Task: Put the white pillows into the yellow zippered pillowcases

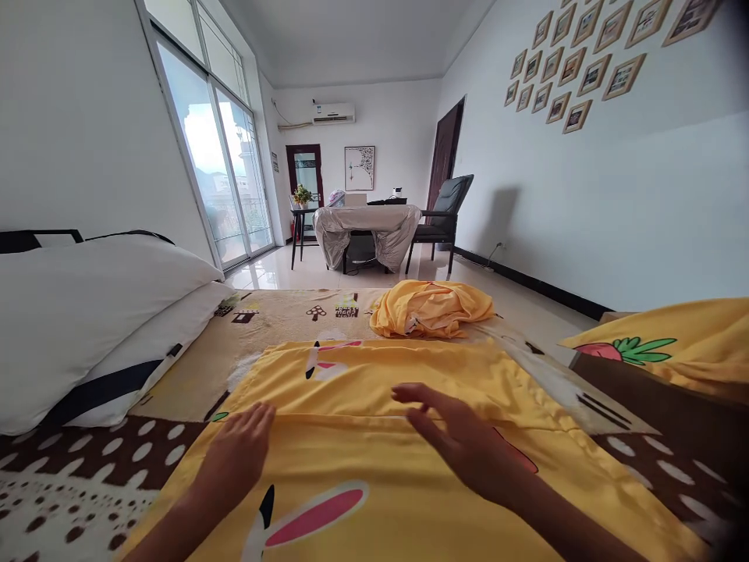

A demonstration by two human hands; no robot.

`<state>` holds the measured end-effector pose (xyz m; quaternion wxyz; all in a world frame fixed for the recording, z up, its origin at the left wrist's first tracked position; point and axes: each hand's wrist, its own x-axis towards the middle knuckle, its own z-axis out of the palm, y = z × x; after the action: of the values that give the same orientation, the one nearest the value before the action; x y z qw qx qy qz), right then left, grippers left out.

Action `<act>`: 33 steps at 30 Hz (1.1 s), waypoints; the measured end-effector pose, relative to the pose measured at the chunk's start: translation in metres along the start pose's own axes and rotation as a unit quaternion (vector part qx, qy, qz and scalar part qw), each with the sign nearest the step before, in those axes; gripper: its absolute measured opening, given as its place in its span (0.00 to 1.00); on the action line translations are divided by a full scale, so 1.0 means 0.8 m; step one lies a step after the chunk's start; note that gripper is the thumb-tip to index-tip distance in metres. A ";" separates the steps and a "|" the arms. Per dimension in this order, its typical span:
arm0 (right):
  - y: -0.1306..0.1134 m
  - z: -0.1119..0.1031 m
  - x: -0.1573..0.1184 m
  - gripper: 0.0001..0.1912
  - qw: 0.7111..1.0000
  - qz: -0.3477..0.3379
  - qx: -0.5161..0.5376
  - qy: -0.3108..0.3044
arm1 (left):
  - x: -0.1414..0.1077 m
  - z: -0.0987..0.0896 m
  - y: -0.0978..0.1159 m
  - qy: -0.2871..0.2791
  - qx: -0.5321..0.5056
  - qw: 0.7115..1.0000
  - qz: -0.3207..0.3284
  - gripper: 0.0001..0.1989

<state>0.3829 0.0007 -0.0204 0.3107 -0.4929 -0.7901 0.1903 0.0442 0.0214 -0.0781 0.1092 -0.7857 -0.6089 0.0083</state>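
A yellow cloth (351, 453) with rabbit and carrot prints lies spread on the bed, with a fold line running across it. My left hand (239, 445) rests flat on its left part, fingers together and stretched out, holding nothing. Over the middle right of the cloth is my right hand (448, 437), its fingers apart and slightly bent, with nothing in them. Beyond the spread cloth sits a crumpled yellow cloth (433, 308).
White pillows (105, 312) lie at the left on the patterned blanket (292, 312). More yellow fabric (696, 343) hangs over a brown edge at the right. Farther off stand a covered table (368, 222) and a black chair (441, 218).
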 end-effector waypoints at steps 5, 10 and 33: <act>0.038 0.109 0.113 0.27 0.991 0.003 -0.073 -0.112 | 0.132 0.011 0.083 -0.048 -0.139 0.983 0.109 0.28; 0.156 0.094 0.141 0.32 0.979 0.068 -0.149 -0.118 | 0.214 0.074 0.028 -0.089 -0.168 0.982 -0.005 0.30; 0.435 -0.094 0.106 0.26 0.799 0.443 -0.337 0.226 | 0.295 0.147 -0.164 0.016 -0.243 0.915 -0.322 0.20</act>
<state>0.6368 0.2296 -0.1504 0.1764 -0.8920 -0.4068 -0.0876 -0.0372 0.2976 -0.1411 -0.0784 -0.5491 -0.8105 -0.1884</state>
